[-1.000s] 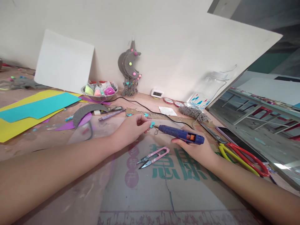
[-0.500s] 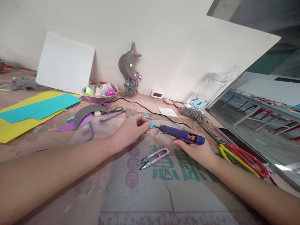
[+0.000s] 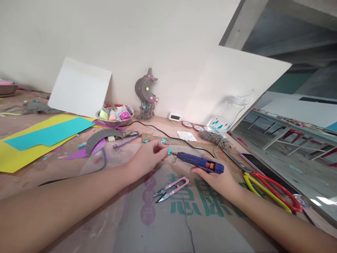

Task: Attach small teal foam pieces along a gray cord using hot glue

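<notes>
Pinching a tiny teal piece (image 3: 170,151), apparently felt, left hand (image 3: 147,158) meets the glue gun (image 3: 200,162) gripped sideways in right hand (image 3: 218,177).

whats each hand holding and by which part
The left hand pinches a small teal piece by its edge. The right hand grips the blue glue gun at its rear handle end.

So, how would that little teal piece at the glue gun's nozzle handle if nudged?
The teal piece, pinched in the left hand, looks thin and tiny: probably very light, slightly floppy. Cut flat, it shouldn't roll, though a nudge might flick it away. So close to the glue gun, it may stick.
</notes>
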The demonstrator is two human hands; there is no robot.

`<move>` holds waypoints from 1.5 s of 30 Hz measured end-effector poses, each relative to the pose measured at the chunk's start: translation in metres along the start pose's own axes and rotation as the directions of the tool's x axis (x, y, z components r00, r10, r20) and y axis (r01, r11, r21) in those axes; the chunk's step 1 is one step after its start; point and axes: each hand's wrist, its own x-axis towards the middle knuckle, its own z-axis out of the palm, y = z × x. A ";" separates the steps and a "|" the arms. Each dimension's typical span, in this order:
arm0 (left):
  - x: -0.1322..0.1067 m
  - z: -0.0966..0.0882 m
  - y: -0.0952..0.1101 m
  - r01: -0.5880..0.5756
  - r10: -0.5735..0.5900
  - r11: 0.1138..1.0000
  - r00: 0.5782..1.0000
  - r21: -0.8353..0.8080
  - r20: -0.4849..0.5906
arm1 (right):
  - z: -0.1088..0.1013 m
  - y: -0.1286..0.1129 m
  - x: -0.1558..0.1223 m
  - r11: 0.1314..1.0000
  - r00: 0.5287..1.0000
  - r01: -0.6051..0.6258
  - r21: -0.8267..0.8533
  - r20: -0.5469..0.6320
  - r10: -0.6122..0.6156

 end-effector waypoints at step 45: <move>0.004 -0.001 -0.002 -0.053 0.053 0.998 0.998 0.027 -0.031 | -0.008 -0.030 0.040 0.984 0.998 -0.052 0.168 -0.020 0.056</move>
